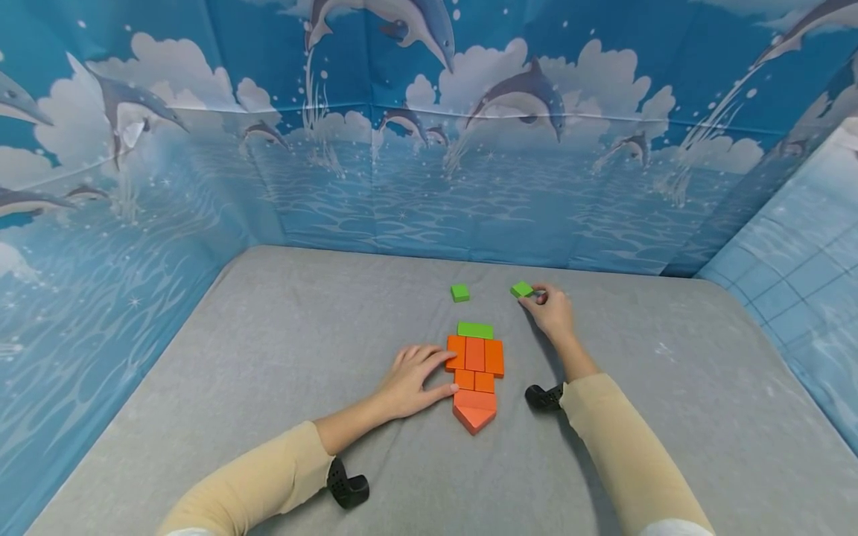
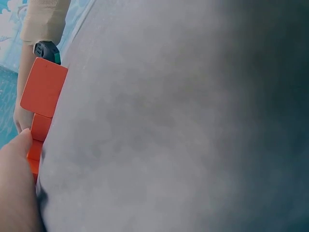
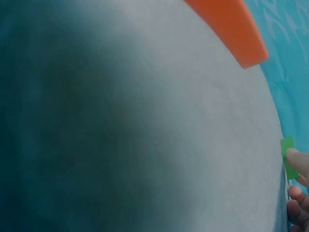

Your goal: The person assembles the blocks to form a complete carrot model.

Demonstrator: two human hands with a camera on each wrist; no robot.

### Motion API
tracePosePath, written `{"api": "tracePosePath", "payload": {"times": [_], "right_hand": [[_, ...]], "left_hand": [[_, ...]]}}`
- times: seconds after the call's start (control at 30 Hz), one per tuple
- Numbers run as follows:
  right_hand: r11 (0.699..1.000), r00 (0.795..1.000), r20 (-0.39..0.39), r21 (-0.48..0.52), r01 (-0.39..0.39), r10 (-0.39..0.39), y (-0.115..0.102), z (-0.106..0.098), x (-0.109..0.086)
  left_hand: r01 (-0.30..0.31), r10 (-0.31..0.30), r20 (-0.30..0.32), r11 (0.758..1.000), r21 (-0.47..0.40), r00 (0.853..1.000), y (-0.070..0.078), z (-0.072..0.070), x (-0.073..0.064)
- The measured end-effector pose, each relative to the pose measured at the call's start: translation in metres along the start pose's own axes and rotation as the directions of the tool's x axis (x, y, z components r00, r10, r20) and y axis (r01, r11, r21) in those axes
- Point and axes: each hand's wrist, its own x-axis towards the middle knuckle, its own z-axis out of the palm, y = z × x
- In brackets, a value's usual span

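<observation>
Orange and red blocks (image 1: 474, 353) lie joined in a flat figure, with a pointed red block (image 1: 474, 417) at the near end and a long green block (image 1: 475, 330) across the far end. My left hand (image 1: 412, 381) lies at the figure's left side, fingers spread, with index fingertip and thumb tip touching the orange blocks. Farther back on the right, my right hand (image 1: 553, 311) pinches a small green block (image 1: 521, 289) between thumb and fingers. The right wrist view also shows that green block (image 3: 288, 157) under the thumb.
Another small green block (image 1: 459, 293) lies beyond the figure, left of my right hand. Grey cloth (image 1: 322, 320) covers the table. A dolphin-print curtain (image 1: 429, 193) stands along the back and sides. Black wrist cameras (image 1: 348, 485) hang below both sleeves.
</observation>
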Motion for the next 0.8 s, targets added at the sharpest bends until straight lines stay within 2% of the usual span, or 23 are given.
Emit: {"api": "tracePosePath", "payload": {"times": [0.17, 0.3, 0.5, 0.8], "right_hand": [[0.999, 1.0, 0.007, 0.01, 0.03, -0.03, -0.001, -0.001, -0.004], [0.997, 0.996, 0.052, 0.017, 0.078, -0.079, -0.003, -0.002, -0.011], [0.991, 0.982, 0.13, 0.027, 0.135, -0.137, -0.008, -0.003, -0.026], [0.97, 0.952, 0.189, 0.074, 0.233, -0.243, -0.011, -0.003, -0.043]], "left_hand": [[-0.006, 0.006, -0.003, 1.0, -0.001, 1.0, 0.001, -0.001, 0.0], [-0.008, 0.008, -0.005, 1.0, -0.001, 1.0, 0.001, -0.002, 0.0], [0.003, -0.003, 0.005, 1.0, 0.002, 1.0, 0.001, -0.002, 0.0], [0.004, -0.004, 0.004, 1.0, -0.002, 1.0, 0.0, 0.0, -0.001]]}}
